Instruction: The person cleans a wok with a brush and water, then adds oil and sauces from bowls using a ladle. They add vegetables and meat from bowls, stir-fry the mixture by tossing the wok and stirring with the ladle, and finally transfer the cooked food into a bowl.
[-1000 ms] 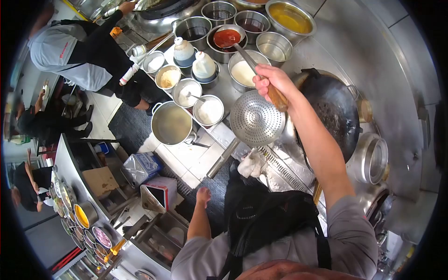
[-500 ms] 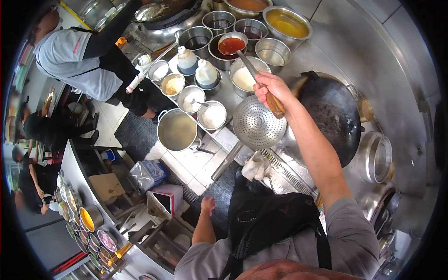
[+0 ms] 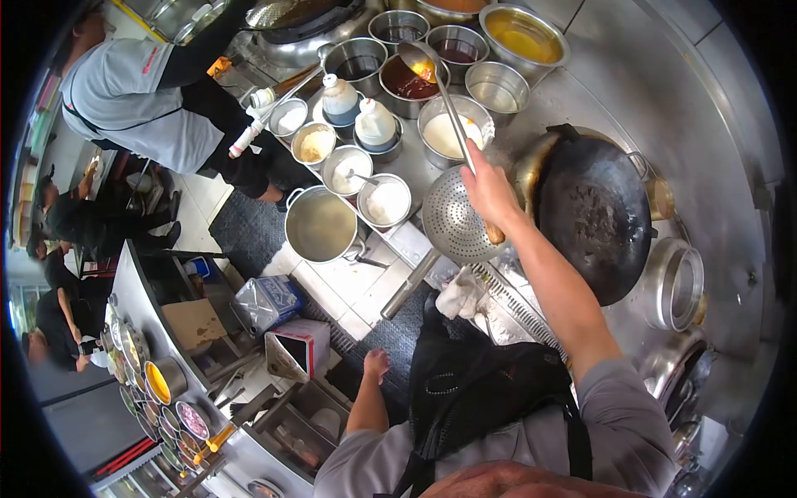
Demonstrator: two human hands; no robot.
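My right hand [image 3: 491, 195] is closed around the wooden handle of a ladle [image 3: 448, 108]. The ladle's bowl is tilted over a metal pot of dark red sauce [image 3: 405, 84], with orange-red liquid at its lip. Below that hand lies a perforated strainer [image 3: 461, 217] with a metal handle. A pot of white contents [image 3: 447, 133] stands beside the ladle's shaft. Low at my side, my left hand [image 3: 377, 363] hangs with its fingers curled and nothing visible in it, away from the counter.
A blackened wok [image 3: 594, 216] sits to the right on the stove. Bowls of white powder [image 3: 384, 202], squeeze bottles [image 3: 374, 124] and a bowl of yellow oil [image 3: 523, 37] crowd the counter. A large pot [image 3: 321, 224] stands at the left. A co-worker [image 3: 133, 100] is nearby.
The ladle's bowl has tipped from level, full of red sauce, to tilted over the pot. My right hand has turned and moved slightly down. The view has shifted a little.
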